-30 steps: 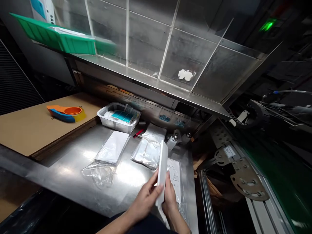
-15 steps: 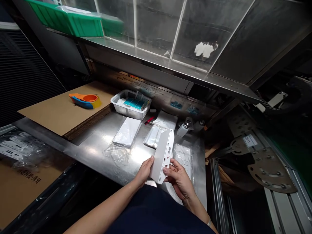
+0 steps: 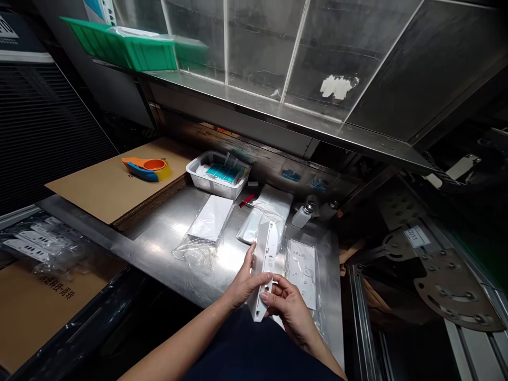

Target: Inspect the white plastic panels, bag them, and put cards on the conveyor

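I hold a long white plastic panel [image 3: 265, 254] on edge above the steel bench [image 3: 159, 238], its ribbed inner side turned to the right. My left hand [image 3: 246, 283] grips it from the left, thumb across its lower part. My right hand [image 3: 286, 301] pinches its lower right edge with curled fingers. Just right of the panel lies a flat white plate in a clear bag [image 3: 302, 264]. To the left lies a white part in a crumpled clear bag [image 3: 206, 225].
A small tray with teal packets [image 3: 218, 177] and two small bottles [image 3: 304, 214] stand at the back. An orange and blue tape dispenser [image 3: 145, 168] rests on a cardboard sheet [image 3: 99, 188]. Green bin [image 3: 127, 47] above; bagged white parts [image 3: 35, 246] at left; metal machinery [image 3: 436, 275] at right.
The view has shifted slightly. The panel has turned more edge-on and upright, and my right hand's fingers have closed over its lower edge, next to my left thumb.
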`<state>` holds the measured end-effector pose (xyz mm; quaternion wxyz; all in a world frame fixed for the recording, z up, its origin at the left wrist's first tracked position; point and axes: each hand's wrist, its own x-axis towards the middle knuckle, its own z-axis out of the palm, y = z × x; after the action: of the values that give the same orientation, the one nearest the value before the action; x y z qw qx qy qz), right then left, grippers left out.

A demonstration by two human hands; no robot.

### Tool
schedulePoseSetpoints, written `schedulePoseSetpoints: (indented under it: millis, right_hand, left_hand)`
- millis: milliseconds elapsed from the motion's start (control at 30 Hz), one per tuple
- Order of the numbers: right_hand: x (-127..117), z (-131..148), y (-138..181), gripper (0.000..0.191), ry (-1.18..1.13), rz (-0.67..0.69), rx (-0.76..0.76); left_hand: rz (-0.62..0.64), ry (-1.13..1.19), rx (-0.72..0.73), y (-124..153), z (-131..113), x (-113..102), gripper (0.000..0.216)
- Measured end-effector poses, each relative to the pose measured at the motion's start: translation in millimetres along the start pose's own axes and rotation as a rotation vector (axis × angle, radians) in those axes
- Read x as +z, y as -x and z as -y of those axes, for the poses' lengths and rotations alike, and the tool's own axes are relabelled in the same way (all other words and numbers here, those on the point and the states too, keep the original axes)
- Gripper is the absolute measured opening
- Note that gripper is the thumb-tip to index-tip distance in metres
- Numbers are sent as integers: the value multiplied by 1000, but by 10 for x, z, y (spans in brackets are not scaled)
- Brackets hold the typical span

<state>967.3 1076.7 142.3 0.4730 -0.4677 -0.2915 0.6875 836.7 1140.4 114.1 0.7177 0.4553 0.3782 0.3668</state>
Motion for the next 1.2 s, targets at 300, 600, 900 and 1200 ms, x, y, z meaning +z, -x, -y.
schedulePoseSetpoints:
  millis: [300, 600, 900, 1200]
  right_hand:
    - [-21, -128, -32, 50, -1, -45, 20]
    - [-66, 7, -2, 37, 193, -68, -64]
    - [-130, 179, -76, 35, 183, -194, -113]
    - [-101, 173, -111, 25, 252, -131, -134]
  left_hand:
    - [33, 54, -11, 36, 21, -24, 86]
    - [60, 62, -30, 57, 51, -51, 99]
    - [113, 84, -61, 78, 93, -44, 92]
    - [128, 79, -49, 79, 138, -66, 88]
